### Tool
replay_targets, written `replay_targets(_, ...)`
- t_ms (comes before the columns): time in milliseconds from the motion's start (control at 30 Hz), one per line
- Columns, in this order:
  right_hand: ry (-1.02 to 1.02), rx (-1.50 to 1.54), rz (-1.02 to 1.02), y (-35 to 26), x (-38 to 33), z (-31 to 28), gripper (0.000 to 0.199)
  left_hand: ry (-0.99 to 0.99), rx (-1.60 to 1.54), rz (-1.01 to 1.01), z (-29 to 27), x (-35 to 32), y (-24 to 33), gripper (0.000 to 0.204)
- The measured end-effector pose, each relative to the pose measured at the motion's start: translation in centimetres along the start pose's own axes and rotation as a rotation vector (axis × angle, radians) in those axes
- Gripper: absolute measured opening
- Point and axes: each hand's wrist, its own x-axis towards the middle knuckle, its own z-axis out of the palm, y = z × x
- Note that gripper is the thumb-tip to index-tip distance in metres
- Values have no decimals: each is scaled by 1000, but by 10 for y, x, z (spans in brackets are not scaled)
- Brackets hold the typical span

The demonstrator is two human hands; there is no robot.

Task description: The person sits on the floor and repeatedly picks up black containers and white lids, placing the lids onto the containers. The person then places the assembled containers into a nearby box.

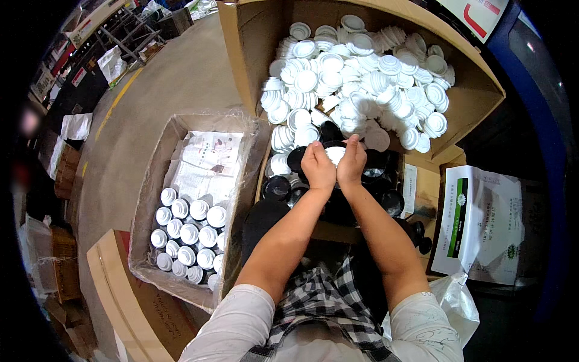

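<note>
In front of me, my left hand (pixel 318 166) and my right hand (pixel 351 161) close from both sides around a round white plastic part (pixel 335 155). A black round rim shows at its far edge. Black cup-shaped parts (pixel 276 188) lie beside and beneath my hands. Past them, a heap of white ridged discs (pixel 362 72), some nested in stacks, fills a large cardboard box (pixel 241 57). To my left, several white stepped round pieces (pixel 189 234) stand in rows inside a plastic-lined carton (pixel 154 163). My palms hide most of the held part.
Printed paper (pixel 205 160) lies in the lined carton. A folded cardboard flap (pixel 129 301) leans at the lower left. On the right sit a white printed sack (pixel 476 223) and a crumpled clear plastic bag (pixel 455 301). A metal stepladder (pixel 129 36) stands at the far left.
</note>
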Motion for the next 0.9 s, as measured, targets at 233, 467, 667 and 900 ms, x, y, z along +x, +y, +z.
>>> replay_targets(233,-25,158,207,30,14,-1,49,-112,199,26,-10,-2,20,21)
replay_targets(467,-509,554,449,-19,15,-30,66,-157,-287,-93,-132,30,67,26)
replay_targets(667,-503,343,516,-14,18,-40,68,188,173,-321,-355,81,-1,24)
replay_targets(900,-580,262,541,-3,13,-44,66,-266,402,-854,-411,43,-84,29)
